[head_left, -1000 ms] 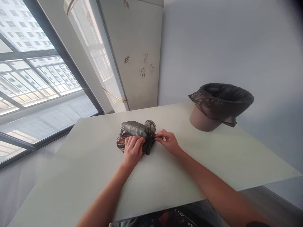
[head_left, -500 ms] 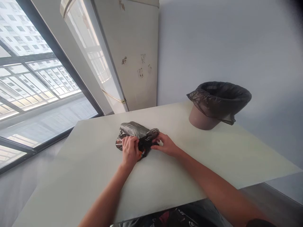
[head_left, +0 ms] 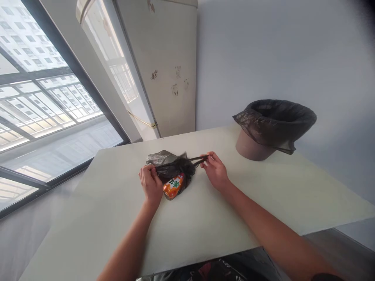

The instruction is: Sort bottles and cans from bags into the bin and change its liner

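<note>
Mid-frame, I see the black bag [head_left: 172, 164], with the left hand [head_left: 150, 182] and right hand [head_left: 216, 171] each pinching its stretched plastic tight. I'd draw both sides evenly, gently (it looks thin, tearable).

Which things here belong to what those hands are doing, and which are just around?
In use: dark plastic bag, pinched by left hand and right hand; orange-printed item at the bag; table beneath.

Seemingly just around: lined bin, untouched; fridge; window.
</note>
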A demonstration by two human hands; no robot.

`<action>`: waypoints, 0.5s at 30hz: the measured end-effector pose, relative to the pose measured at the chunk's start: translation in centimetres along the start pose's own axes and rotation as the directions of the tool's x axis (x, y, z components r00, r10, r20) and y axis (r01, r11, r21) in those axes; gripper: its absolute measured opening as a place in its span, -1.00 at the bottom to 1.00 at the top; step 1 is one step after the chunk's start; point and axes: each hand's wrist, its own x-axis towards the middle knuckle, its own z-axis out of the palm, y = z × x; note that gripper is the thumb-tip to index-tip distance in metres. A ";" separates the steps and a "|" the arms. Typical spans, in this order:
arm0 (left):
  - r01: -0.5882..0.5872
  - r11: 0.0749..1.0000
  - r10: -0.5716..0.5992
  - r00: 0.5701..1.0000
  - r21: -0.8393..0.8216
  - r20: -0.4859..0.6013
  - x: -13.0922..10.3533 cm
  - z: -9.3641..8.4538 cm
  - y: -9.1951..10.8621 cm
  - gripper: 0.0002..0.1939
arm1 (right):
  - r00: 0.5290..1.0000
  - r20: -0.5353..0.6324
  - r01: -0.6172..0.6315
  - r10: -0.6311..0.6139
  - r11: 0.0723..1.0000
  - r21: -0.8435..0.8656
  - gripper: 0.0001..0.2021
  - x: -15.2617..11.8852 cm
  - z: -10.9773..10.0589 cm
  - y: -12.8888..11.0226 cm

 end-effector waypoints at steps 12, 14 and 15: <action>0.524 0.847 -0.530 0.843 -0.089 -0.087 1.5 0.4 -3.9 -0.83 | 0.982 -0.162 -0.070 0.094 0.987 0.145 -0.73 1.5 -2.1 -1.2; 0.540 0.837 -0.546 0.834 -0.084 -0.076 1.7 0.4 -4.7 -0.81 | 0.974 -0.213 -0.060 0.082 0.993 0.104 -0.72 2.0 -2.5 -1.2; 0.537 0.840 -0.542 0.838 -0.076 -0.065 1.8 0.4 -4.9 -0.80 | 0.970 -0.235 -0.054 0.070 0.996 0.073 -0.72 2.2 -2.7 -1.2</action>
